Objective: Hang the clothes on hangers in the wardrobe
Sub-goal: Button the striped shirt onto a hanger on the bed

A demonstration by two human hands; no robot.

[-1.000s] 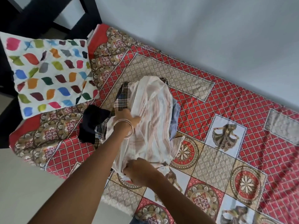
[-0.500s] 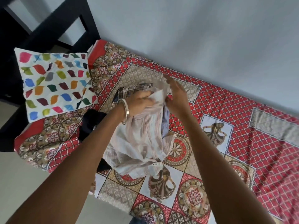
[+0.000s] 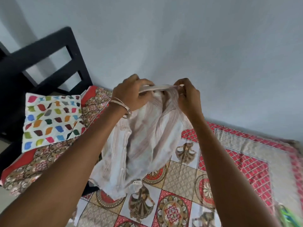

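Shirt hangs pinched between left hand and right hand.

Counts only. Two hands up, both mine: left hand at 11 o'clock of the frame centre, right hand at 1 o'clock, each pinching the top edge of one pale striped shirt. One shirt lifted; anything under it is hidden, can't count. One bangle on my left wrist, looks like two thin loops, blurred. One pillow with coloured patches, at 9 o'clock. One patterned bedsheet across 3 to 6 o'clock. One black bed frame at 10 o'clock. One green-blue item at 4 o'clock, corner, too blurred to name.
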